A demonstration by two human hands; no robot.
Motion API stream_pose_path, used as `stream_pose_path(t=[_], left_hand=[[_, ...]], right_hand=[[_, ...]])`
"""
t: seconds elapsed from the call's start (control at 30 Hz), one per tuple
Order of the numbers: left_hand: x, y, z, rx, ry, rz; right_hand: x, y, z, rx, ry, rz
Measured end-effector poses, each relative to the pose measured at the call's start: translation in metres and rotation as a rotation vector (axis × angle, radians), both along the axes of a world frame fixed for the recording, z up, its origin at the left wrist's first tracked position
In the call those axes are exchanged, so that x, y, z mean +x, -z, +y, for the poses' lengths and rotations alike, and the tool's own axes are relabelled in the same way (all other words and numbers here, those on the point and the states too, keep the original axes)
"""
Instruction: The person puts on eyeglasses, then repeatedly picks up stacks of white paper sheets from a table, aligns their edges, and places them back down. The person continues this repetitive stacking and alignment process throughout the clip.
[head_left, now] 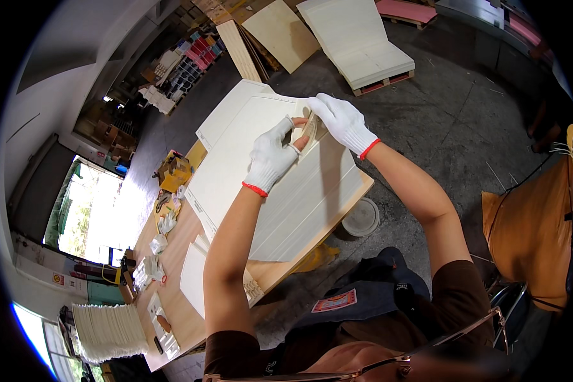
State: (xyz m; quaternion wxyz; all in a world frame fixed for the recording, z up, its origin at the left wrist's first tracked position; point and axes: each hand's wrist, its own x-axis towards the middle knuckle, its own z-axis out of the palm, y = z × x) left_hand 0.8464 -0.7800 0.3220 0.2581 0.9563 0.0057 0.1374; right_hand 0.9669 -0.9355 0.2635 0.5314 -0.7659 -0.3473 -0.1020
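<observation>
White sheets of card (pixel 254 172) lie in a broad stack on the wooden table, fanned into steps along the near right side. My left hand (pixel 270 156), in a white knit glove with a red cuff, has its bare thumb and forefinger closed around lifted, curled sheet edges. Close by, my right hand (pixel 342 122), gloved the same way, grips the far right corner of those sheets. Its fingertips are partly hidden behind the card.
Tape rolls, bags and small items line the left side of the wooden table (pixel 179 254), beside smaller white sheets (pixel 194 274). A round lidded bucket (pixel 361 216) stands by the table's right edge. Farther off, a pallet (pixel 382 83) bears stacked white board. An orange-brown cover (pixel 531 223) hangs at right.
</observation>
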Motion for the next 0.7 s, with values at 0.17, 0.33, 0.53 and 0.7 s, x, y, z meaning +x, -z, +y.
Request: stream_pose_path(t=[0.17,0.33,0.53,0.7], left_hand=[[0.002,0.007,0.004,-0.071,0.008,-0.147],[0.000,-0.004,-0.001,-0.050,0.021,0.012],[-0.005,-0.009,-0.009,0.029,-0.026,0.054],[-0.007,-0.019,-0.019,-0.030,-0.050,0.137]], right_hand=[[-0.013,-0.014,-0.007,-0.011,-0.022,0.065],[0.001,0.006,-0.002,-0.023,0.016,-0.137],[0.002,0.007,0.001,-0.004,-0.002,-0.157],[0.000,0.000,-0.004,-0.017,-0.007,0.000]])
